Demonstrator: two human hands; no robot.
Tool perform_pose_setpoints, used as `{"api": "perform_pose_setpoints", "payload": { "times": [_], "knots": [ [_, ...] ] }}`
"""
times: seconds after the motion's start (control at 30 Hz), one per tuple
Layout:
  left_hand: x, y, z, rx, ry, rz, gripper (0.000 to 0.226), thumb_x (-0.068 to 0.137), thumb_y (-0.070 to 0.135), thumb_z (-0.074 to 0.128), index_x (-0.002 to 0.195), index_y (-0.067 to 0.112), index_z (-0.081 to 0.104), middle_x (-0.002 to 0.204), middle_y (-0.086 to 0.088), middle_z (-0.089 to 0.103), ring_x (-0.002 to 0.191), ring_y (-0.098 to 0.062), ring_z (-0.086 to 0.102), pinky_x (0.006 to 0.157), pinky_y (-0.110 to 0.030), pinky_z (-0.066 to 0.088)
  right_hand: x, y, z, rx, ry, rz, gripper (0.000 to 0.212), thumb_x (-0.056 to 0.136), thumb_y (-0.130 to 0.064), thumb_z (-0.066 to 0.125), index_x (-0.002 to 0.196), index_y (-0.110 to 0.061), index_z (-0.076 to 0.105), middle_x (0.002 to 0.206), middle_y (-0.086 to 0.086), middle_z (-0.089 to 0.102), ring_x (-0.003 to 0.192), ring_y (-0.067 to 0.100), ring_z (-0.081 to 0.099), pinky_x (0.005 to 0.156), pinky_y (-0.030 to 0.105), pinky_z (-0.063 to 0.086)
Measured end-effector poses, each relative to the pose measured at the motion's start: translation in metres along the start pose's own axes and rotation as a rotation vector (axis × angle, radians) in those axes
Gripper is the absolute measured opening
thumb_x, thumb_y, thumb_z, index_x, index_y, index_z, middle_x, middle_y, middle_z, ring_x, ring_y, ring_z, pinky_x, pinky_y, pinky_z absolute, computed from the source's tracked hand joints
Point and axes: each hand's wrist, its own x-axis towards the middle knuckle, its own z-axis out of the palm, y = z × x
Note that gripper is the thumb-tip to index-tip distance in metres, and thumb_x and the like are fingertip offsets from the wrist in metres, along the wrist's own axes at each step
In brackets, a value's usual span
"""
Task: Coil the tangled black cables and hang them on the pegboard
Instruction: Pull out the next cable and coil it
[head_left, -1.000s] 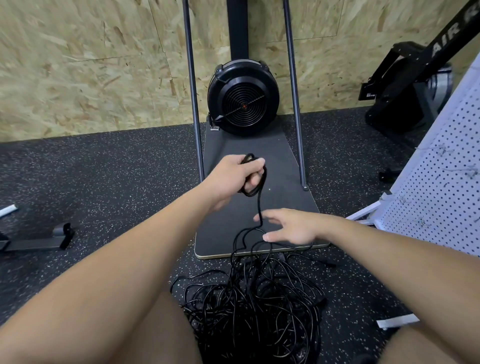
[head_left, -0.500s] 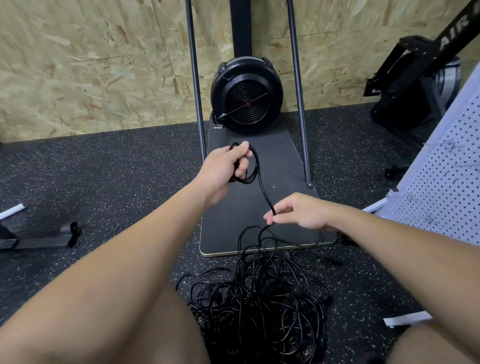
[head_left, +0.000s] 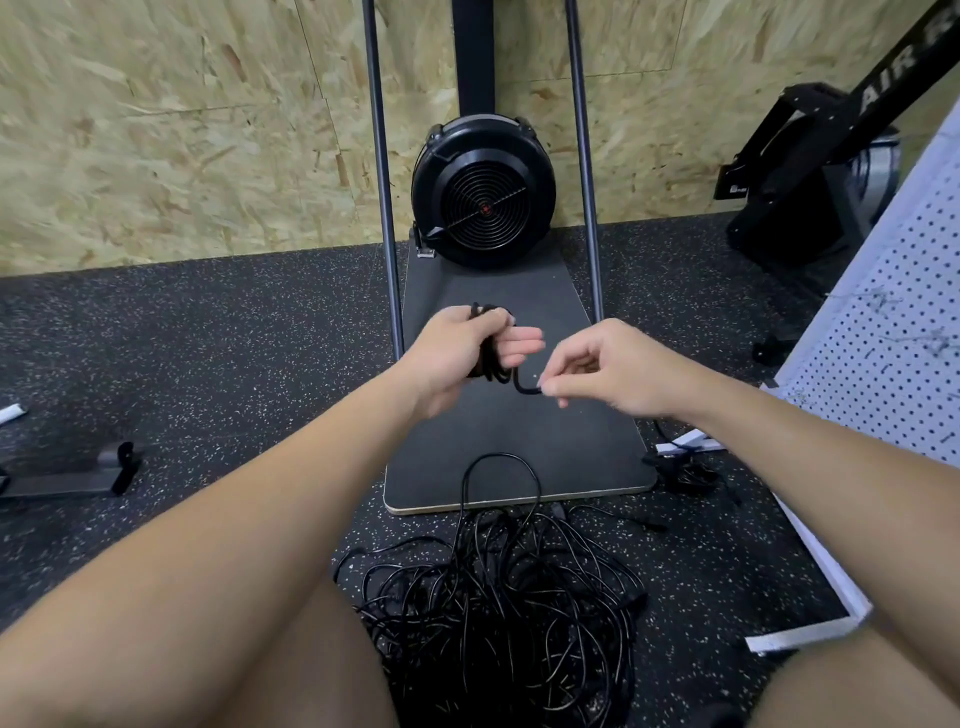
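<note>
Two hands work one thin black cable above the dark rectangular platform (head_left: 519, 441) of a fan-wheel exercise machine (head_left: 483, 189). The left hand (head_left: 457, 351) has its fingers curled round a small bundle of black cable loops (head_left: 485, 366), a few turns wrapped about the palm and standing roughly upright. The right hand (head_left: 605, 369) sits just beside it, thumb and forefinger pinching the free strand (head_left: 524, 388) where it leaves the bottom of the bundle in a short hook.

Most of the work is still on the speckled rubber floor (head_left: 208, 364): the tangled heap of black cables (head_left: 498, 597) lies below and nearer the person, between the knees, with one loop (head_left: 501, 467) arching up onto the platform edge. How the pinched strand runs down to that heap is hidden behind the right hand.

What matters next is that the strand lies to the right of and slightly below the left grip, running nearly crosswise to the upright turns. The right hand is the nearer one to carry it up and over the left palm for another turn, probably. The white perforated pegboard (head_left: 893, 332) leans well apart at the right, with nothing coiled on it that can be made out.
</note>
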Motion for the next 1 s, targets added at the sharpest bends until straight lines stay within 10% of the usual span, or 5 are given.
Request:
{"api": "perform_pose_setpoints", "payload": {
  "times": [0.23, 0.37, 0.6, 0.77, 1.0],
  "knots": [
    [-0.010, -0.013, 0.030, 0.250, -0.235, -0.020, 0.037, 0.113, 0.024, 0.052, 0.089, 0.002, 0.067, 0.078, -0.018, 0.073, 0.061, -0.023, 0.062, 0.065, -0.029, 0.051, 0.002, -0.014, -0.001, 0.001, 0.384, -0.086, 0.063, 0.075, -0.022, 0.103, 0.111, -0.022, 0.052, 0.108, 0.003, 0.064, 0.070, 0.008, 0.067, 0.067, 0.024, 0.055],
    [-0.007, -0.011, 0.020, 0.215, -0.231, -0.042, 0.030, 0.107, 0.037, 0.069, 0.087, 0.014, 0.070, 0.066, -0.004, 0.045, 0.056, -0.018, 0.032, 0.062, -0.034, 0.034, 0.005, 0.008, -0.006, -0.016, 0.400, -0.032, 0.059, 0.081, -0.042, 0.097, 0.120, -0.026, 0.056, 0.126, -0.008, 0.059, 0.107, 0.006, 0.070, 0.089, 0.029, 0.060],
    [-0.001, -0.008, 0.006, 0.119, -0.085, 0.002, 0.017, 0.107, 0.019, 0.070, 0.096, 0.005, 0.065, 0.063, -0.002, 0.043, 0.057, -0.017, 0.029, 0.058, -0.027, 0.037, -0.007, 0.057, -0.001, -0.154, -0.203, 0.334, 0.074, 0.089, -0.050, 0.089, 0.152, -0.027, 0.057, 0.152, -0.013, 0.059, 0.142, 0.010, 0.055, 0.121, 0.033, 0.040],
    [0.002, -0.003, 0.002, 0.012, 0.029, 0.021, 0.020, 0.110, 0.024, 0.064, 0.099, 0.008, 0.061, 0.065, -0.001, 0.047, 0.056, -0.015, 0.032, 0.057, -0.027, 0.038, -0.004, 0.088, 0.014, -0.064, -0.283, 0.316, 0.029, 0.102, -0.027, 0.079, 0.128, -0.040, 0.073, 0.148, -0.013, 0.066, 0.147, 0.009, 0.054, 0.129, 0.046, 0.038],
    [0.012, 0.002, -0.025, -0.170, 0.254, -0.032, 0.024, 0.110, 0.027, 0.063, 0.088, 0.016, 0.061, 0.069, 0.002, 0.052, 0.053, -0.013, 0.038, 0.060, -0.026, 0.038, -0.002, 0.070, 0.011, 0.529, -0.084, 0.337, 0.023, 0.112, -0.014, 0.061, 0.122, 0.003, 0.075, 0.116, 0.018, 0.081, 0.118, 0.031, 0.078, 0.102, 0.042, 0.063]
  ]
}}
